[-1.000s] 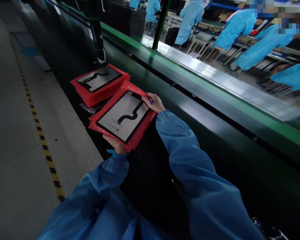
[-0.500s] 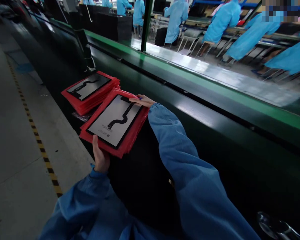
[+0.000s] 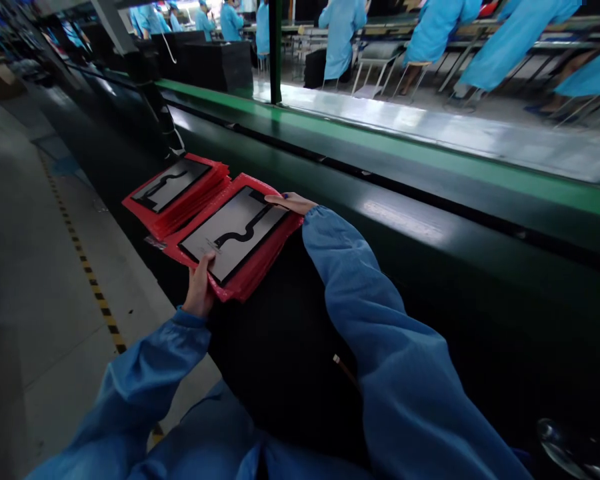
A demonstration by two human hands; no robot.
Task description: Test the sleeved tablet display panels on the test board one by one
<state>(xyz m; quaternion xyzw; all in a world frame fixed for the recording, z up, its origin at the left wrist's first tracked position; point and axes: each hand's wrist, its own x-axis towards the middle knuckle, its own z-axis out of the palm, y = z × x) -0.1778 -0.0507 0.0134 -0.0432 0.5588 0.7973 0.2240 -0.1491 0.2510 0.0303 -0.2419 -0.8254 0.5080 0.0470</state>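
Blue sleeves (image 3: 380, 313) reach over the black bench (image 3: 280, 380). The left hand (image 3: 200, 287) grasps the near stack (image 3: 263, 277) of red wrap, thumb on its top panel (image 3: 230, 233); the right hand (image 3: 293, 202) grasps the opposite edge. Just beyond lies the far stack (image 3: 190, 203), likewise topped and untouched, seemingly done; the near one, in hand, seems unfinished.

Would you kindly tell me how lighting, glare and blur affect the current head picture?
Head view: glare marks the dark green surface beyond the right hand; head view: the black surface nearer the body is almost lost in darkness; head view: the floor at left looks smeared; head view: print on the nearer panel is unreadable.
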